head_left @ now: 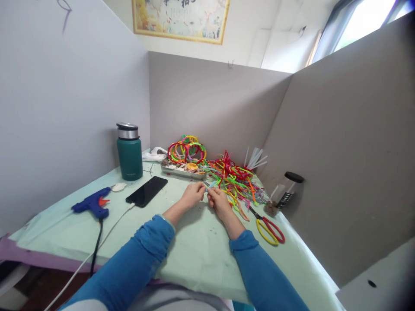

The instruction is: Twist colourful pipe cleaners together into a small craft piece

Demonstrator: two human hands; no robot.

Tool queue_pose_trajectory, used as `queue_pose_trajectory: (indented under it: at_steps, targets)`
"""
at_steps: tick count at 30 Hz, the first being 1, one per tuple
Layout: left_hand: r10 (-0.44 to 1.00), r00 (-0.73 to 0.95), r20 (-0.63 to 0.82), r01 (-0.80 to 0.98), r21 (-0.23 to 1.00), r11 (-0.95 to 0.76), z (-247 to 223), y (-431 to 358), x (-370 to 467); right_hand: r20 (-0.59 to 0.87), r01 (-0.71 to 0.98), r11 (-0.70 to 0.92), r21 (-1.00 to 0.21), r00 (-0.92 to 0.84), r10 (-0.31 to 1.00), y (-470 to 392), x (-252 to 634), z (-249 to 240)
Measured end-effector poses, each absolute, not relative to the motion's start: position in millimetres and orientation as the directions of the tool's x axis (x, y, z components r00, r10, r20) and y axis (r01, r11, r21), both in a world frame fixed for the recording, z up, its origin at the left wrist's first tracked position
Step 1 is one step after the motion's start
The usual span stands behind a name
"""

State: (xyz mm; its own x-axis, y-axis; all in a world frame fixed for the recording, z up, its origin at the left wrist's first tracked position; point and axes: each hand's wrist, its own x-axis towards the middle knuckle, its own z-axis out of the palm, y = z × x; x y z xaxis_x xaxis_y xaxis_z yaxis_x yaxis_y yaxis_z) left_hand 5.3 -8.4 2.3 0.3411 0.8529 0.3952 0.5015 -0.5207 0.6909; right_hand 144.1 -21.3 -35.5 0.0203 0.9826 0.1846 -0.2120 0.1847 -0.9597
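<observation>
Above the middle of the table, my left hand (193, 195) and my right hand (221, 204) come close together, fingers pinched. Between their fingertips is a short light blue pipe cleaner (212, 184), partly hidden by the fingers. Just beyond my right hand spreads a tangled heap of pipe cleaners (231, 172) in red, green, orange and other colours. A few loose strands lie beside that hand. Scissors (270, 229) with one yellow and one red handle rest to its right, blades toward the heap.
Behind my hands, a metal tray (184, 173) holds small pieces, with colourful rings (186, 151) above. At left are a green bottle (129, 157), a black phone (147, 191) on a white cable and a blue glue gun (94, 203). A black-lidded jar (287, 192) leans at right.
</observation>
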Motion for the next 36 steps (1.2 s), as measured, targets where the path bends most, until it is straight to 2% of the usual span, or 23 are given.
queue_pose_trajectory:
  at_steps: [8, 18, 25, 36]
  targets:
    - [0.866, 0.359, 0.347, 0.503, 0.71, -0.493, 6.6, -11.5, 4.9, 0.191, -0.225, 0.189, -0.956, 0.014, 0.982, -19.1, 145.1, -37.5]
    - [0.872, 0.31, 0.379, 0.463, 0.741, -0.486, -0.9, -5.6, 6.6, 0.161, -0.246, 0.158, -0.956, 0.01, 0.987, -20.5, 143.6, -34.0]
    - [0.834, 0.31, 0.456, 0.49, 0.675, -0.552, -3.0, -5.3, 5.5, 0.142, -0.261, 0.139, -0.955, 0.007, 0.99, -23.4, 142.8, -31.5]
    - [0.826, 0.323, 0.462, 0.51, 0.65, -0.563, -2.0, -6.6, 5.7, 0.164, -0.266, 0.158, -0.951, -0.001, 0.986, -20.6, 144.2, -34.1]
